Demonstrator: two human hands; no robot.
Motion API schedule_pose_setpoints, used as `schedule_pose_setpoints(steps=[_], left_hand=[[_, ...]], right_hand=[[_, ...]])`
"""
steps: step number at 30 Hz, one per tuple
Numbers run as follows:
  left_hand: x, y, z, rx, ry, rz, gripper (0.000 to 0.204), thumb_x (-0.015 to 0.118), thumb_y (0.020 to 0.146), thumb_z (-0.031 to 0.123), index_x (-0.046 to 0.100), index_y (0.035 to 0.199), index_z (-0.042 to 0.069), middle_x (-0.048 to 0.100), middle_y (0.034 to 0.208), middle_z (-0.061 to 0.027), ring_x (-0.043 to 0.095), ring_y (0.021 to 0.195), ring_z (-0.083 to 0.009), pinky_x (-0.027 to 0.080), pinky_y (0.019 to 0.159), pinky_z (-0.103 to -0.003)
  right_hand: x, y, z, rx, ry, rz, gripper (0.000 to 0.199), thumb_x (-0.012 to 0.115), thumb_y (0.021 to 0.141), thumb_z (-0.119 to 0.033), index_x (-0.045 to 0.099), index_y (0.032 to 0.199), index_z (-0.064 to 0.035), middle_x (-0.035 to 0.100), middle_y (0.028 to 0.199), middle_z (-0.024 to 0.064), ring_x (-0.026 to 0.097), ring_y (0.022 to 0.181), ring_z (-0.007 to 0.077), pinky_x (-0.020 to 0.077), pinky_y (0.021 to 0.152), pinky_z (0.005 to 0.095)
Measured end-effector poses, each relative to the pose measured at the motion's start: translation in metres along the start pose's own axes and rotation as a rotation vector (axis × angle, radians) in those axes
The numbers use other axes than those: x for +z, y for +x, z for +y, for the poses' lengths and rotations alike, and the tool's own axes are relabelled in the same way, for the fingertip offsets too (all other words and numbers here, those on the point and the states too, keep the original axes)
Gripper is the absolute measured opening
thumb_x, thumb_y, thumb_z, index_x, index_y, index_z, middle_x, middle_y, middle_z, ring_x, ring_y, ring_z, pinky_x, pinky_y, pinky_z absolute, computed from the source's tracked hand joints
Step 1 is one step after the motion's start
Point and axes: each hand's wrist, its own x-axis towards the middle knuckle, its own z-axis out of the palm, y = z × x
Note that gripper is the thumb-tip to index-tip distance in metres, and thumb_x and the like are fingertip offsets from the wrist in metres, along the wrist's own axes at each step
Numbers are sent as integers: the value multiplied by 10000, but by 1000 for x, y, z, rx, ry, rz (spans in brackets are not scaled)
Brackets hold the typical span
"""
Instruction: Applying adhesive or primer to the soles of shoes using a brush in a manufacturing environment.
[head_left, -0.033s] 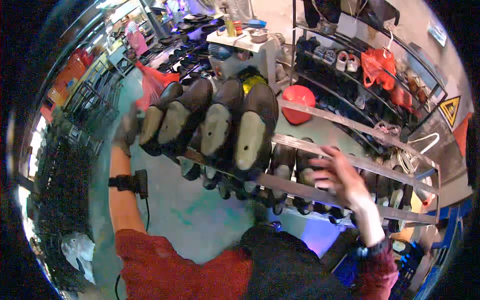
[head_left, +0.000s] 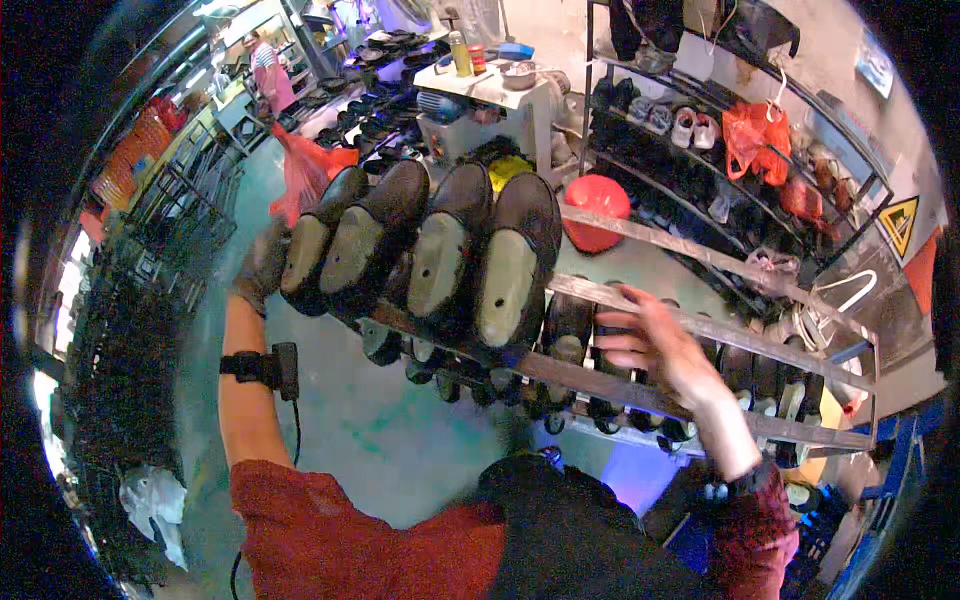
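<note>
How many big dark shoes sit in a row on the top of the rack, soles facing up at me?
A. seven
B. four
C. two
B: four dark shoes lie side by side on the metal rack, pale soles up, next to the left hand; the right hand is over the rails.

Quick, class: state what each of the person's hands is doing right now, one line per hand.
Left hand: gloved, at the end of the row of shoes; grip cannot be told.
Right hand: open, over the metal rack, holding nothing.
</note>
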Motion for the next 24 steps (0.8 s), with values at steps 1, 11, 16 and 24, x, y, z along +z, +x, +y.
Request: schedule_pose_setpoints(steps=[1, 11, 16, 24], left_hand=[[5, 8, -7, 6, -14, 0, 477, 387, 970, 369, 509, 1222, -17, 562, 1198, -112, 533, 1093, -170, 437, 921, -336], [68, -1, -8, 683, -18, 11, 516, 448, 951, 346, 357, 1375, 65, 437, 1353, -92, 424, 1227, -143, 381, 1019, -347], [89, 15, 16, 163, -1158, -213, 543, 506, 928, 331, 357, 1371, 54, 462, 1319, -93, 429, 1221, -196, 350, 1038, -371], [128, 7, -27, 756, -417, 85, 632, 610, 862, 323, 353, 1357, 26, 473, 1292, -110, 443, 1202, -236, 346, 1033, -385]], right_hand=[[12, 34, 8, 48, -36, 8, 611, 391, 939, -502, 311, 1366, -73, 471, 1264, 187, 580, 985, 226, 499, 787, 341], [80, 109, -14, 172, 191, 104, 524, 510, 878, -519, 619, 1032, -30, 658, 909, 44, 621, 813, 147, 492, 722, 286], [103, 114, -15, 66, 503, 75, 633, 503, 864, -551, 520, 1231, -35, 599, 1152, 109, 597, 1004, 225, 450, 918, 336], [94, 104, -6, 80, 748, -36, 660, 595, 797, -554, 516, 1251, -82, 574, 1218, 87, 568, 1058, 250, 437, 934, 404]])
